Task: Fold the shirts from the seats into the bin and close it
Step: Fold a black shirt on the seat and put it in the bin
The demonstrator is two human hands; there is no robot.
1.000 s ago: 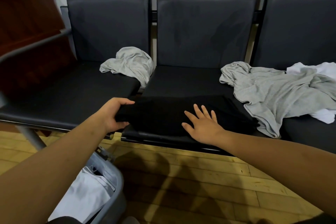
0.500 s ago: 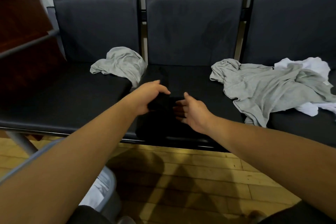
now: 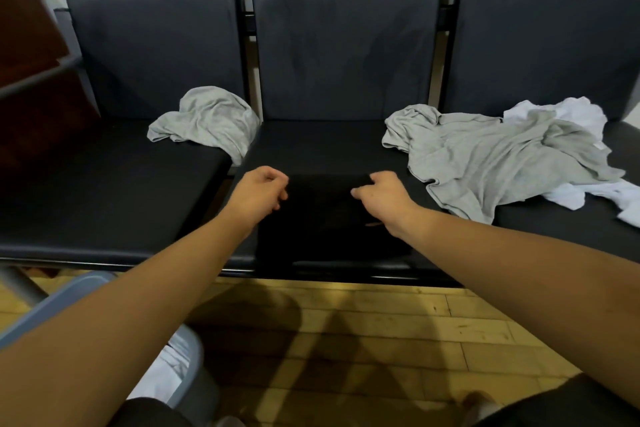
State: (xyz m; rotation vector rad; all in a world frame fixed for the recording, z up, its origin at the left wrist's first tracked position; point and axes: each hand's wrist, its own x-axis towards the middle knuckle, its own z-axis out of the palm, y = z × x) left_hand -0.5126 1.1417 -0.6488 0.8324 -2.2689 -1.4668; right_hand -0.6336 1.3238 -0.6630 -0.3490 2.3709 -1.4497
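A black shirt (image 3: pixel 325 218), folded into a narrow rectangle, lies on the middle seat (image 3: pixel 322 146). My left hand (image 3: pixel 259 192) pinches its far left corner and my right hand (image 3: pixel 381 196) pinches its far right corner. A crumpled grey shirt (image 3: pixel 207 120) sits at the back of the left seat. Another grey shirt (image 3: pixel 491 156) sprawls over a white shirt (image 3: pixel 568 114) on the right seat. The grey bin (image 3: pixel 188 367) stands on the floor at lower left, open, with white cloth inside; my left forearm hides most of it.
The three dark seats form one row with upright backrests (image 3: pixel 346 45). A metal armrest bar (image 3: pixel 38 80) and dark red furniture (image 3: pixel 27 45) are at the far left. Wooden floor (image 3: pixel 398 340) lies in front of the seats.
The black shirt went from a wide spread to a narrower fold. My left hand swept its left edge over to the right, and both hands now pinch the far corners.
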